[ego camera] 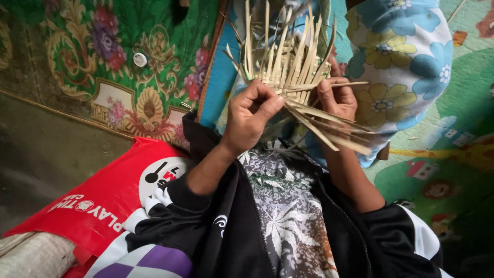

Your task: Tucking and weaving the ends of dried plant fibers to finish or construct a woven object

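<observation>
woven strip mat [288, 62] | pinched between left hand [250, 117] | right hand [337, 98]

The floor [46, 154] is bare grey at the left of the view. A green flowered rug [103, 56] lies on it, and everything else sits around that rug. A small white round cap [140, 59] rests on the rug itself. Just below the rug's gold border lies a red plastic bag [103, 201], with a pale woven sack [36, 257] beside the bag's lower end. Right of the rug, a green play mat [453, 154] with cartoon pictures covers the floor.
</observation>
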